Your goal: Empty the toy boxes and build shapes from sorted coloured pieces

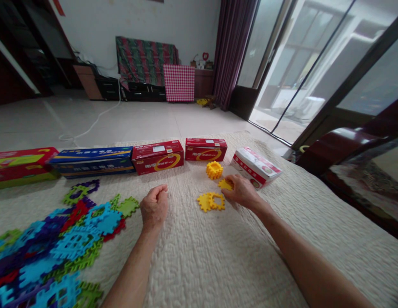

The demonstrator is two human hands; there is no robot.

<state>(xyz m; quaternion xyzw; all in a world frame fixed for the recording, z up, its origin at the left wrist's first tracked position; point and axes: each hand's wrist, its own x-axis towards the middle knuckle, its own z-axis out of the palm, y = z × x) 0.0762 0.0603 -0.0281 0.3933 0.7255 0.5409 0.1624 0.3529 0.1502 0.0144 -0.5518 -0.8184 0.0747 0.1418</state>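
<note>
Two bare hands are over a cream quilted cloth [218, 256] in the head view. The right hand [242, 193] lies palm down, its fingers pinched narrowly on a flat yellow foam puzzle piece with toothed edges [225, 185]. That piece sits low at the fingertips, just in front of a tilted white and red carton [256, 167].

Just left of that hand, a pair of yellow foam pieces [211, 201] lies flat on the cloth. Beyond them stands a yellow foam cube [214, 170] of toothed pieces, apart from the hand.

The left hand [154, 207] is well left of these, curled into a loose fist with the thumb against the forefinger. Nothing shows inside it, and whether it touches the cloth cannot be told.

Near its left side begins a heap of blue, purple, green and red foam pieces [57, 244].

Along the far edge of the cloth runs a row of boxes:
- a small red carton [206, 149]
- a longer red carton [158, 157]
- a long blue box [93, 161]
- a red and green box [22, 167]
</note>
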